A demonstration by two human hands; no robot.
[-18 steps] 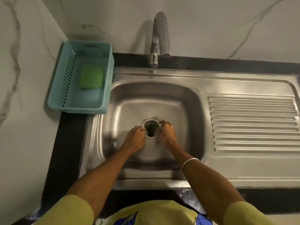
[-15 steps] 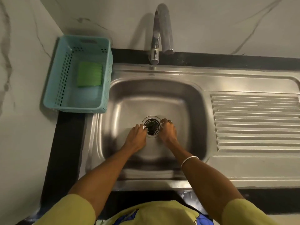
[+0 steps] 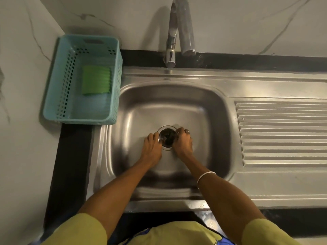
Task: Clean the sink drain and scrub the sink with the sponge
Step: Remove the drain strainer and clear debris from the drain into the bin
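- the round steel drain strainer (image 3: pixel 167 137) sits between both grips in the stainless steel sink (image 3: pixel 208 110).
- left hand (image 3: pixel 152 145) and right hand (image 3: pixel 183 140) curl fingertips onto its rim.

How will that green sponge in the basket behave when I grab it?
The sponge looks thin and ridged with one edge curling, so it is probably soft, bendy and light. Lying flat in the basket, it should not roll. Wet or dry cannot be told.

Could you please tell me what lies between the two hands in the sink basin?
In the head view, the drain strainer lies between the left hand and right hand, fingertips at its rim.
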